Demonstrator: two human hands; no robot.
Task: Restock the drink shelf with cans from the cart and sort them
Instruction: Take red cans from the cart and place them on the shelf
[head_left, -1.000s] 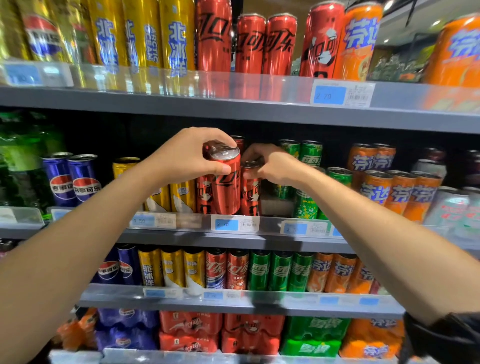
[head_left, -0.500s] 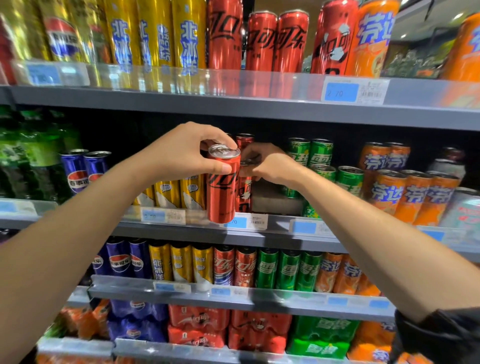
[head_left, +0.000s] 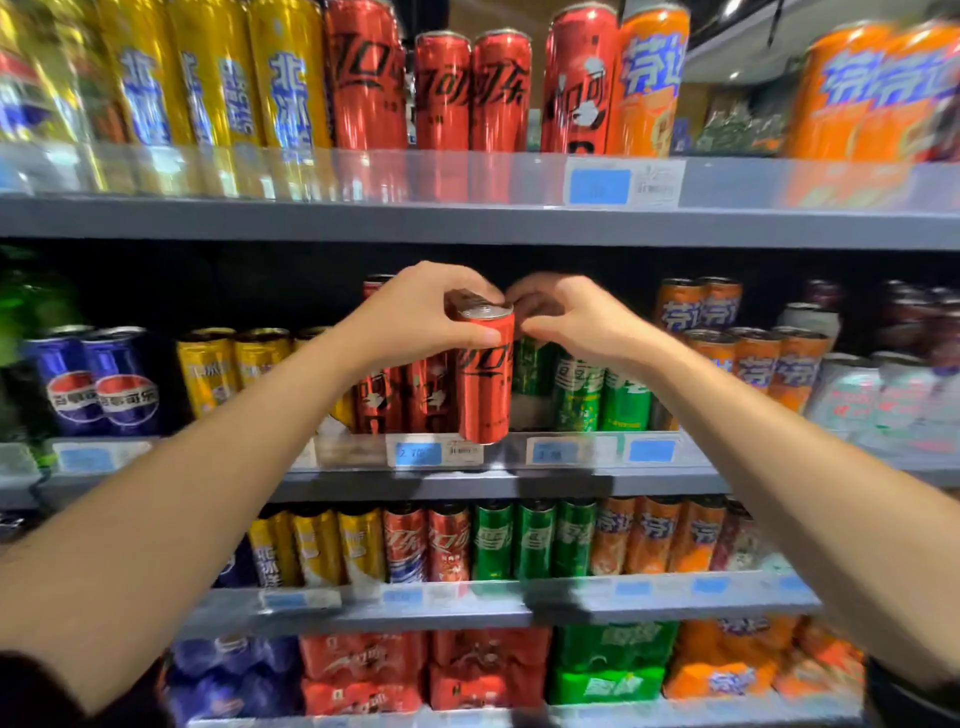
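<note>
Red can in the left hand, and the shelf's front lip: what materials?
Red can: looks like thin metal, probably aluminium, with a glossy printed wall and a bare silvery top rim. Front lip: seems clear glossy plastic, since can bases show through it; it carries price tags.

We see a dark gap on the mid shelf (head_left: 519, 486) just right of the red cans (head_left: 402, 395), w/ green cans (head_left: 597, 392) walling its right side. Above that gap there's open headroom up to the upper shelf (head_left: 467, 223); behind it, too dark to tell.
</note>
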